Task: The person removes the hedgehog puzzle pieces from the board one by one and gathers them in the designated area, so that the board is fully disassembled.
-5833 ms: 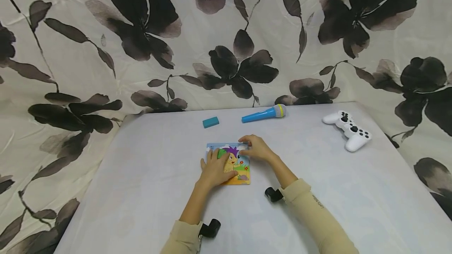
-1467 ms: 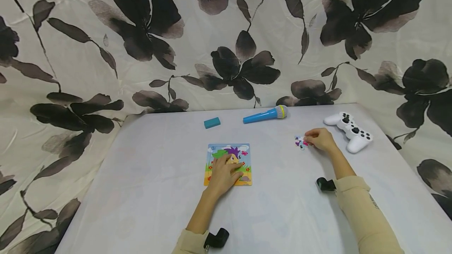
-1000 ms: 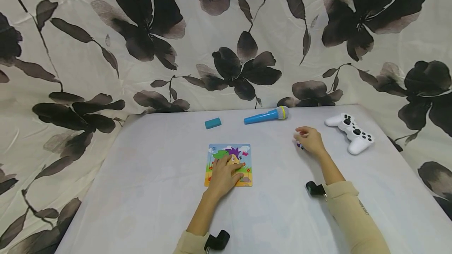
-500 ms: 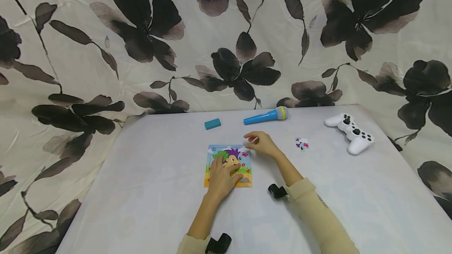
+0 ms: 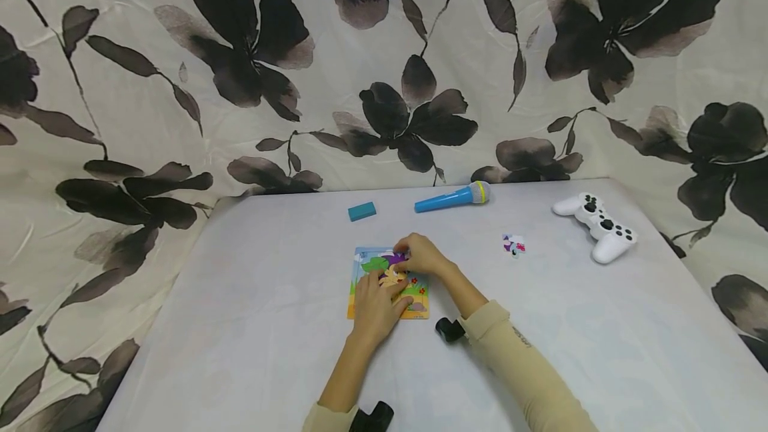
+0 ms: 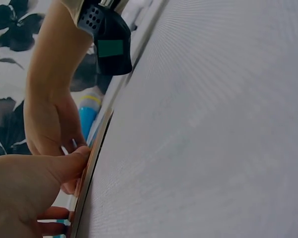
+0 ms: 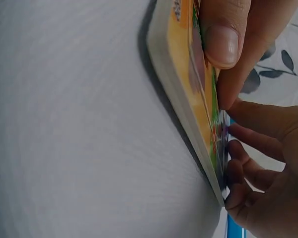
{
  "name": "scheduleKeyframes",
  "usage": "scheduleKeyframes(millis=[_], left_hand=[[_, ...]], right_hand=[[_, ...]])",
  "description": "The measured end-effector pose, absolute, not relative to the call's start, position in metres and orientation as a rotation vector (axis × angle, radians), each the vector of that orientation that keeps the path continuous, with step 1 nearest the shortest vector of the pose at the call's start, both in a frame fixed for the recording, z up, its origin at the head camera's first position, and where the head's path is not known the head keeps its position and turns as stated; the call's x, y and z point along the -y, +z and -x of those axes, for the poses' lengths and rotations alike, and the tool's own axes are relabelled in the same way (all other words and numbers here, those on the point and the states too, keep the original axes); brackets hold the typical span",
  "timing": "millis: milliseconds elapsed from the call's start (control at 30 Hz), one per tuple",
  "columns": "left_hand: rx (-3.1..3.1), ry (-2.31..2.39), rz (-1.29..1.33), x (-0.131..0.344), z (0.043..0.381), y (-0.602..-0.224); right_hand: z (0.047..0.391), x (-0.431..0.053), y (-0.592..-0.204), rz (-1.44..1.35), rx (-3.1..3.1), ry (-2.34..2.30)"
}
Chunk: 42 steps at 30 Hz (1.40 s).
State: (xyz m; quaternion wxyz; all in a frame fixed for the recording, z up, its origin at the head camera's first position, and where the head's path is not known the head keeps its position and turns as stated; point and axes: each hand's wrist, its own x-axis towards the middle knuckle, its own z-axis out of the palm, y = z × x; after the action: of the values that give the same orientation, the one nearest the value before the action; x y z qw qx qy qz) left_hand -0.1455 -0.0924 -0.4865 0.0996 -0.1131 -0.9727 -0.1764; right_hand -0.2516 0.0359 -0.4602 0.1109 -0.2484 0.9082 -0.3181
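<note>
A square jigsaw puzzle [image 5: 360, 305] with a cartoon hedgehog in a garden lies flat on the table. My left hand [image 5: 375, 305] rests on its lower left part, fingers spread across the face. Over the top of the puzzle is my right hand [image 5: 423, 255], its bent fingertips touching the purple spikes. In the right wrist view my right thumb and fingers [image 7: 241, 171] meet the puzzle's far part; whether they pinch a piece is hidden. A loose puzzle piece [image 5: 513, 245], purple and pale blue with pink, lies apart to the right.
A teal block [image 5: 362, 211] and a blue toy microphone [image 5: 453, 198] lie near the table's back edge. At the right side sits a white game controller [image 5: 595, 227]. Behind the table hangs a floral cloth [image 5: 330, 52].
My right hand set a puzzle piece down on the right and let go of it. Then it came back left to the top of the puzzle. My left hand stayed on the puzzle.
</note>
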Motion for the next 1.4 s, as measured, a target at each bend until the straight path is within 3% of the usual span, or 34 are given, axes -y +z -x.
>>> scheduleKeyframes(millis=[733, 1400], left_hand=[[2.912, -0.703, 0.238, 0.091, 0.142, -0.489], [2.898, -0.691, 0.238, 0.091, 0.141, -0.489]], right_hand=[[0.254, -0.028, -0.454, 0.661, -2.723, -0.862], [0.253, -0.040, -0.463, 0.551, -2.545, -1.383]])
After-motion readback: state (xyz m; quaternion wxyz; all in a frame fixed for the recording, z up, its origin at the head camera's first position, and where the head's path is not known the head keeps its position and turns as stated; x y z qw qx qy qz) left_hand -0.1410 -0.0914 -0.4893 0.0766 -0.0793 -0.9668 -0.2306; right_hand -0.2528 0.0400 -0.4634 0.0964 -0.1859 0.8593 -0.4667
